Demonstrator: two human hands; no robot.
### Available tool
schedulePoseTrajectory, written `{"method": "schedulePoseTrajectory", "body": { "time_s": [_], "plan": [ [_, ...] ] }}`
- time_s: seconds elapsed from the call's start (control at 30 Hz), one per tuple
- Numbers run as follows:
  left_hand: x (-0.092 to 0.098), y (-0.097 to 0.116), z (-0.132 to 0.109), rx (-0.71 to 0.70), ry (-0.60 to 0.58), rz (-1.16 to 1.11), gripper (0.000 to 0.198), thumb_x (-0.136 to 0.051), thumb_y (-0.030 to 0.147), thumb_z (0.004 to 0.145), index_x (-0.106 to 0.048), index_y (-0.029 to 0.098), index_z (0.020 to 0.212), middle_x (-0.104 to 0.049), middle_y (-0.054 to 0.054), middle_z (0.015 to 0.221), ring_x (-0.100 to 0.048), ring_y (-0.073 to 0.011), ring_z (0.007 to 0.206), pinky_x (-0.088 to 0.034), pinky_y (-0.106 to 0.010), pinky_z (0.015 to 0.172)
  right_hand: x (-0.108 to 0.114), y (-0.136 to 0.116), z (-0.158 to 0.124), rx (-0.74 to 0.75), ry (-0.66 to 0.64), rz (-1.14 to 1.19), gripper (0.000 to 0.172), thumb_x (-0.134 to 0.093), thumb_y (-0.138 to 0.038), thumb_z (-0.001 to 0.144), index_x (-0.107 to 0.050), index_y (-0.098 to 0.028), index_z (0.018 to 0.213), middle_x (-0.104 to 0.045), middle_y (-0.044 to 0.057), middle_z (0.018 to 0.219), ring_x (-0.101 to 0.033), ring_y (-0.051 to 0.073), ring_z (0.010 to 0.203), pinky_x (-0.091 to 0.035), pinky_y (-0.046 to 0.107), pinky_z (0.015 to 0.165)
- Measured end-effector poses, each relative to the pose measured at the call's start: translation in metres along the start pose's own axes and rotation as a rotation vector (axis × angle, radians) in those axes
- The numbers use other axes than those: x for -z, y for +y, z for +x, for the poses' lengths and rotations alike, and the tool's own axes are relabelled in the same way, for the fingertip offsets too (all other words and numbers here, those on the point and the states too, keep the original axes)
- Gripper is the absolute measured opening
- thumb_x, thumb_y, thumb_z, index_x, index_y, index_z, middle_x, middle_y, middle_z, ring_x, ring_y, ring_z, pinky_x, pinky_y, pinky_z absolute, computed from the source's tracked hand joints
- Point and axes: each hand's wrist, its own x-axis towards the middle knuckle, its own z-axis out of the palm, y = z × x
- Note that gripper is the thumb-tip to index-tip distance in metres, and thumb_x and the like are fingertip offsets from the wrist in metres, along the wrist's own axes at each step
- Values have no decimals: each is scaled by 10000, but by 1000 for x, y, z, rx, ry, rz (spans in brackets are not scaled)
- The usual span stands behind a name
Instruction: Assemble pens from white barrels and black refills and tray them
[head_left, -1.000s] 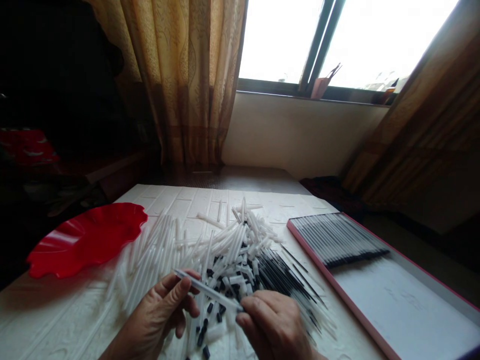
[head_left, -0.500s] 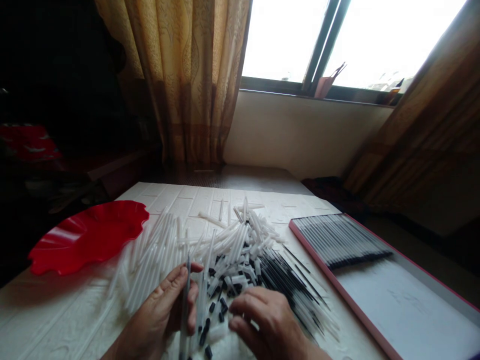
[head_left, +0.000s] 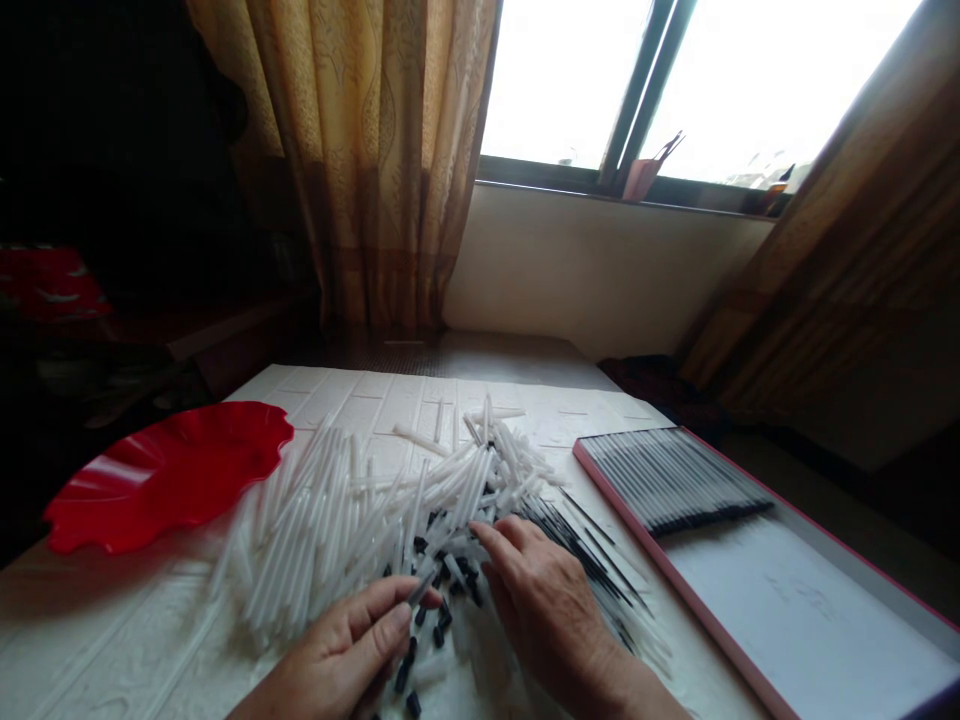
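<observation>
Low in the middle, my left hand (head_left: 352,645) pinches a thin pen (head_left: 421,588) between thumb and forefinger, its grey tip pointing up and to the right. Most of the pen is hidden by the hand. My right hand (head_left: 544,580) reaches palm down over the heap of clear pen caps (head_left: 480,480), fingers stretched out and touching its near side; its thumb is largely hidden. Small black plugs (head_left: 439,635) lie between the hands. Thin black refills (head_left: 577,540) are bunched just right of my right hand. Clear barrels (head_left: 300,560) lie piled beyond my left hand.
A red scalloped dish (head_left: 172,475) stands at the left of the white table (head_left: 97,630). At the right lies a shallow pink-edged tray (head_left: 817,600), a row of assembled pens (head_left: 675,480) along its far end. Behind are a curtain (head_left: 375,180) and a window (head_left: 570,80).
My right hand has moved forward onto the near side of the cap heap. The pen in my left hand has tilted from upright to the right, and that hand sits slightly lower.
</observation>
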Motion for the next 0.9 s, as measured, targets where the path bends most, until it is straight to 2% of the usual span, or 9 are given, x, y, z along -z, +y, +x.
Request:
{"method": "schedulePoseTrajectory", "body": {
  "time_s": [0.1, 0.17, 0.23, 0.3, 0.4, 0.53, 0.7, 0.8, 0.9],
  "plan": [
    [-1, -2, -1, -32, 13, 32, 641, -618, 756, 756, -684, 253, 1147, -506, 63, 554, -514, -122, 484, -455, -198, 477, 7, -1, -5, -37, 7, 290, 421, -470, -57, 855, -627, -187, 1223, -642, 99, 987, -647, 209, 802, -493, 300, 693],
    [-3, 3, -2, -68, -19, 76, 641, -591, 763, 774, -695, 251, 1146, -595, 28, 620, -621, -168, 624, -529, -235, 596, 9, -2, -7, -87, 14, 575, 291, -477, -137, 881, -649, -185, 1110, -627, 72, 919, -622, 184, 771, -487, 287, 693],
    [-4, 12, -4, -132, -70, 152, 591, -573, 727, 820, -706, 249, 1141, -690, -15, 780, -677, -210, 832, -552, -275, 766, 10, -4, -7, -206, -7, 891, 147, -547, -264, 890, -632, -180, 976, -617, 34, 811, -592, 161, 710, -474, 266, 660],
    [-4, 22, -7, -206, -127, 253, 515, -538, 664, 889, -705, 255, 1154, -727, -37, 946, -675, -225, 960, -532, -296, 875, 9, -7, -6, -358, -69, 1176, 247, -653, -407, 848, -609, -175, 921, -624, 12, 735, -577, 140, 657, -444, 229, 592],
    [-4, 30, -9, -274, -149, 422, 433, -475, 568, 963, -711, 257, 1151, -739, -29, 932, -689, -198, 884, -547, -258, 833, 7, -11, -5, -525, -153, 1430, 473, -777, -559, 719, -643, -157, 931, -686, 39, 762, -587, 123, 636, -365, 176, 497],
    [-4, 27, -10, -353, -79, 627, 329, -477, 450, 971, -728, 286, 1105, -742, 19, 805, -695, -153, 749, -541, -165, 718, 5, -13, -4, -578, -179, 1522, 552, -827, -611, 633, -692, -155, 912, -692, 28, 736, -537, 79, 560, -291, 152, 449],
    [-6, 27, -10, -476, -24, 714, 282, -486, 375, 962, -712, 325, 1123, -763, 62, 807, -713, -115, 708, -513, -103, 654, 1, -15, -6, -540, -247, 1480, 573, -802, -643, 650, -704, -145, 914, -585, -37, 572, -394, 40, 465, -297, 161, 464],
    [-7, 29, -11, -548, -1, 778, 271, -472, 330, 969, -700, 324, 1117, -757, 76, 766, -712, -100, 656, -506, -91, 621, -2, -17, -7, -469, -259, 1442, 562, -785, -646, 662, -709, -142, 899, -573, -32, 600, -444, 65, 527, -380, 180, 538],
    [-6, 27, -14, -640, 20, 896, 263, -474, 295, 966, -677, 314, 1132, -785, 60, 846, -744, -120, 718, -524, -108, 666, -3, -15, -11, -381, -270, 1294, 441, -745, -549, 743, -737, -137, 901, -591, -9, 654, -488, 96, 586, -412, 199, 572]
  ]
}}
